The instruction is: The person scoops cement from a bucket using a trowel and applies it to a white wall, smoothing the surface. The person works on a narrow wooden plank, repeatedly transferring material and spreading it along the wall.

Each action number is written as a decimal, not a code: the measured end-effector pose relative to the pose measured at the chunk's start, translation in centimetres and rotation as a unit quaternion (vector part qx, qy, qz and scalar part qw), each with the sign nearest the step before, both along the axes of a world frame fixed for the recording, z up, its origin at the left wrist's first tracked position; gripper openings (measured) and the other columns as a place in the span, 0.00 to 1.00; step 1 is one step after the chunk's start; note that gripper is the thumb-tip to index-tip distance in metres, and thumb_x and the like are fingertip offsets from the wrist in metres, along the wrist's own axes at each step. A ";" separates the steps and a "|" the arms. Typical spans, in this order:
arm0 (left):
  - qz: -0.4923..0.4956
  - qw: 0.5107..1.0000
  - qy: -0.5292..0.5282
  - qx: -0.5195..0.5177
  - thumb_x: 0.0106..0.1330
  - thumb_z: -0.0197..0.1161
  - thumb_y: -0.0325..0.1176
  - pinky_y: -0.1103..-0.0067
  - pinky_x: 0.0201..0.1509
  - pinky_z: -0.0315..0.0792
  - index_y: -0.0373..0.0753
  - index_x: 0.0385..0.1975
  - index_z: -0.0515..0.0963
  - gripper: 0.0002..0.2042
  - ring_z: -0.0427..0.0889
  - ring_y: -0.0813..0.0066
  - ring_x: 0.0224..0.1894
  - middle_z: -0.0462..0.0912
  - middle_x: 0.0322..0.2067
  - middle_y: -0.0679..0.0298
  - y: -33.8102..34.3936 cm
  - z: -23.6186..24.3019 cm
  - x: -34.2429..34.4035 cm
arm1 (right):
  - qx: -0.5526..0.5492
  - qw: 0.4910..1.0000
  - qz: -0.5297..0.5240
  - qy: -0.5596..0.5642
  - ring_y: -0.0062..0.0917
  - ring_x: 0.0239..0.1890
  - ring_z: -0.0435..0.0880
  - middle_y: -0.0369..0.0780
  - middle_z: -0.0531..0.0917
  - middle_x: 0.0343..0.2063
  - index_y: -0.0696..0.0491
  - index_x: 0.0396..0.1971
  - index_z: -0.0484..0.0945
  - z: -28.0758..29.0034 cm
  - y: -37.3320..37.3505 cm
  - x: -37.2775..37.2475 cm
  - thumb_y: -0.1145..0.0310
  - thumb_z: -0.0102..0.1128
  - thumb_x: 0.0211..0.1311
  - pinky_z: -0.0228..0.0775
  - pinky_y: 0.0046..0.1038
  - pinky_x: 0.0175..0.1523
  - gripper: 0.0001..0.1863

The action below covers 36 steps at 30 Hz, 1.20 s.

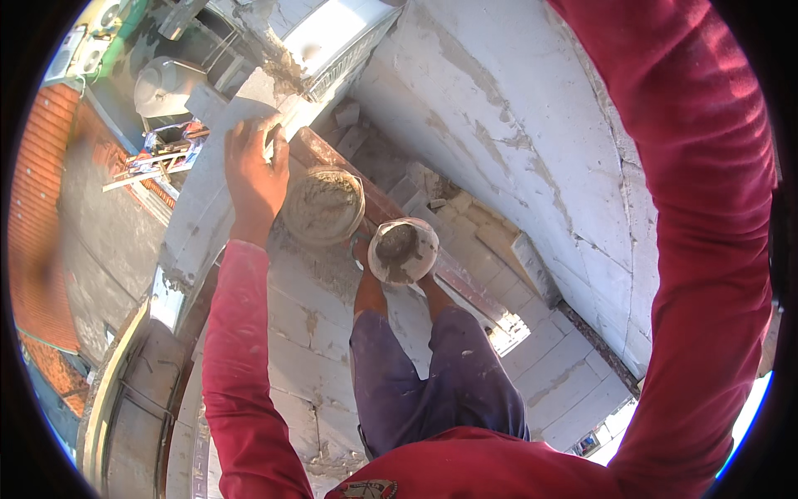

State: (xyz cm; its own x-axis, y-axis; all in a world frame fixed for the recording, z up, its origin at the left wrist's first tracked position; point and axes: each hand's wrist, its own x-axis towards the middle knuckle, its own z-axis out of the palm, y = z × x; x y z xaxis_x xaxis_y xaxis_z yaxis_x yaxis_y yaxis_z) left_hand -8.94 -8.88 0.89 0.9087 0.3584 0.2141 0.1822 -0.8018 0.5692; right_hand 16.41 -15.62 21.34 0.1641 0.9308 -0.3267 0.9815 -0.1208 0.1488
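Red cloth is seen closest, where a long-sleeved shirt (pixel 482 461) with a small printed emblem is worn above dark purple-grey shorts (pixel 436 391) marked with pale specks. The right sleeve (pixel 706 183) is stretched upward along the right side and cut off by the upper rim; the right hand is carried out of view, so its grip cannot be told.

By the left hand (pixel 256 170), raised ahead, the upper edge of a pale block ledge (pixel 204 204) is met. The fingers are bent and the thumb is held a little apart from them, with something pale showing in the gap; whether it is clamped or merely touched cannot be told.

Below and to the right of this hand, a round bucket (pixel 293 229) is filled with rough grey mortar (pixel 324 200). Just beside it, nearer the legs, a smaller pale bucket (pixel 426 245) is partly filled with darker grey mix (pixel 396 241). Behind both, a reddish-brown beam (pixel 374 195) is laid diagonally.

Farther right, a white block wall (pixel 515 141) is streaked with grey. Beyond the ledge, an orange roof (pixel 37 183) and a whitish tank (pixel 165 87) are seen far below.
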 end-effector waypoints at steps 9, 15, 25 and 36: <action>-0.005 1.000 -0.020 0.011 0.67 0.65 0.26 0.61 0.51 0.73 0.40 0.49 0.81 0.12 0.77 0.52 0.46 0.80 0.42 0.56 0.0 -0.1 0.1 | 0.040 0.999 0.005 0.004 0.37 0.52 0.88 0.39 0.87 0.53 0.43 0.54 0.85 -1.5 1.7 -0.1 0.68 0.61 0.65 0.80 0.37 0.57 0.18; -0.013 0.999 -0.029 0.019 0.67 0.65 0.27 0.62 0.50 0.73 0.39 0.48 0.81 0.11 0.77 0.53 0.45 0.80 0.40 0.57 -0.3 0.0 0.2 | 0.120 0.991 -0.051 0.009 0.38 0.50 0.87 0.39 0.87 0.51 0.45 0.52 0.85 -3.3 1.3 -0.9 0.67 0.60 0.65 0.79 0.38 0.56 0.17; 0.009 0.996 0.028 0.080 0.71 0.63 0.31 0.63 0.61 0.71 0.38 0.53 0.81 0.13 0.77 0.52 0.55 0.81 0.47 0.54 1.1 0.8 -0.6 | 0.141 0.966 -0.167 0.141 0.42 0.49 0.85 0.43 0.86 0.50 0.51 0.54 0.82 2.3 -20.3 -8.0 0.63 0.63 0.61 0.77 0.40 0.55 0.21; 0.113 0.994 0.001 -0.003 0.73 0.65 0.37 0.66 0.63 0.69 0.37 0.58 0.78 0.18 0.76 0.60 0.57 0.78 0.54 0.55 -10.6 -5.3 -7.9 | -0.161 0.732 -0.533 0.393 0.48 0.49 0.86 0.52 0.83 0.51 0.56 0.63 0.71 -25.3 -44.7 -39.3 0.59 0.56 0.67 0.80 0.46 0.49 0.27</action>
